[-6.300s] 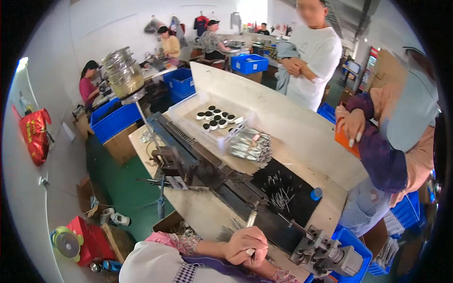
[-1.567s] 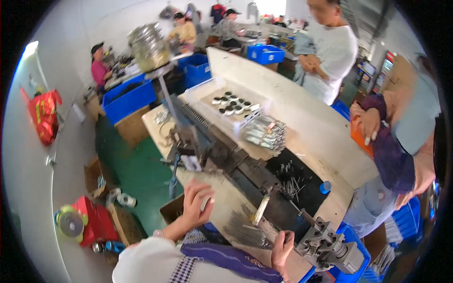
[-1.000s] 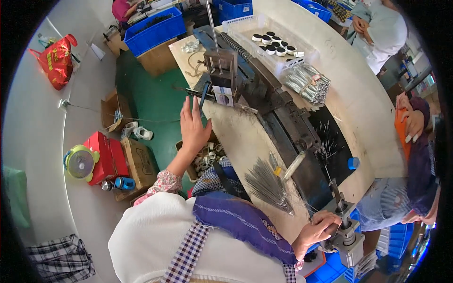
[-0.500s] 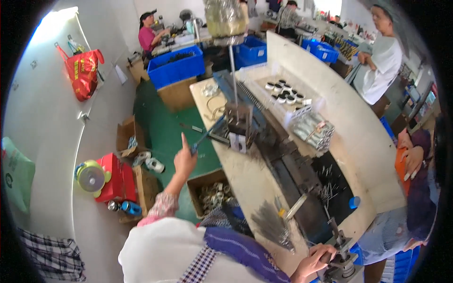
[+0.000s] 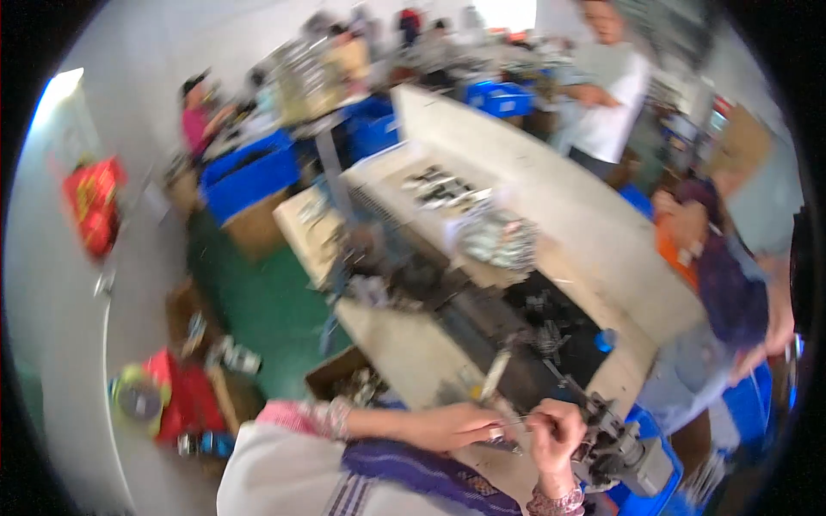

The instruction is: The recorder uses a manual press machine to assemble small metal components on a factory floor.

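Note:
Both hands have come together over the near end of the bench. My left hand reaches across from the left, its fingertips closed on what looks like a thin metal rod, though motion blurs it. My right hand is closed in a pinch at the other end of that rod. Just right of it stands a metal clamping fixture, which it does not appear to grip. My left forearm and hand largely hide the loose thin rods on the bench. A pale flat bar with a yellow part lies just beyond my fingers.
A dark machine bed runs along the bench. Thin pins lie on a black mat beside a blue cap. Farther off are a bagged bundle and a white tray. A person sits close at the right.
My left hand has left the blue lever and come down to the near bench. My right hand has let go of the fixture's knob and moved left. The whole view has shifted.

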A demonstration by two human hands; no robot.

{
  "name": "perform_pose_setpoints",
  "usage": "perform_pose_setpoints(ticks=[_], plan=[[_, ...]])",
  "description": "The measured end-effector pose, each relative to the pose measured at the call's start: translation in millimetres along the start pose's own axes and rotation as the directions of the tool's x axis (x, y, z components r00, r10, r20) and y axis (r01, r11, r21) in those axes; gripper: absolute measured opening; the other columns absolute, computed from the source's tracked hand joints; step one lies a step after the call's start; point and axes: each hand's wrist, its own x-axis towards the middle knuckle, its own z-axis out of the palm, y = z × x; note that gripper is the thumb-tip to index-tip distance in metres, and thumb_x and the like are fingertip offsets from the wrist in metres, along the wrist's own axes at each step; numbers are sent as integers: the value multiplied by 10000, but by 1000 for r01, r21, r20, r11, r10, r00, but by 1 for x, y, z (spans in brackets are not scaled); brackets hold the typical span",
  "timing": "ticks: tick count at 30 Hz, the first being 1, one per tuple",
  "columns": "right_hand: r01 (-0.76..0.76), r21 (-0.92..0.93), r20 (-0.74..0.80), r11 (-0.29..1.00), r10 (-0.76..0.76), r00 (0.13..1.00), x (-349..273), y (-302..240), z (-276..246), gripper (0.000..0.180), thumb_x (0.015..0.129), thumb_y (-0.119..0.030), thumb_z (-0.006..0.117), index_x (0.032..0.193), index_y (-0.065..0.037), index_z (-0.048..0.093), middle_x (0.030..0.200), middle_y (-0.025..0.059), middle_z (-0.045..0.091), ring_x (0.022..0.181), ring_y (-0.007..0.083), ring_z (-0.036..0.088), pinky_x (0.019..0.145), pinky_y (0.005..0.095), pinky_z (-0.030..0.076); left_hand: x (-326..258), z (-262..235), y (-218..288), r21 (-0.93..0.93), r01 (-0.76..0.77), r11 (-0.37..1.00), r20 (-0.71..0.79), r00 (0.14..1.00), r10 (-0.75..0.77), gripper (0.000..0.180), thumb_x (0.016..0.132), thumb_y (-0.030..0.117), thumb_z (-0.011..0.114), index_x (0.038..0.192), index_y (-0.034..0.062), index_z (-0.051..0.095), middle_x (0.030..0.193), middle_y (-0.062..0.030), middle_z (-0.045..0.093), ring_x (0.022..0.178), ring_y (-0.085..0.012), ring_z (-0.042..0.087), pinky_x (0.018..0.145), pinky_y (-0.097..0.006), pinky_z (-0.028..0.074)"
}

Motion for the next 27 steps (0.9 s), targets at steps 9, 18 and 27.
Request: perform_pose_setpoints(ticks=[9,18,27], plan=[[-7,-496,-3,868,6,1000,30,13,-42,247,724,61,612,961,-5,632,895,129,578,782,298,611,661,356,517,-32,-29,-61,-58,177,983,-310,932,-186,230,997,154,382,951,15,559,1161,-93,450,969,-204,524,862,-314,432],[151,-652,199,743,-25,980,34,47,-16,50,735,-53,571,782,-62,587,776,88,551,770,260,591,630,356,515,22,28,-56,-883,246,400,-72,771,-633,206,1004,262,409,905,104,495,714,30,411,608,-79,390,479,-221,316],[142,-666,259,732,48,965,38,46,-11,70,710,-44,582,770,-57,547,773,96,526,758,275,582,629,372,497,30,-2,12,-953,107,282,-28,900,-436,150,990,249,445,885,145,464,628,54,303,504,-49,263,414,-220,185]])
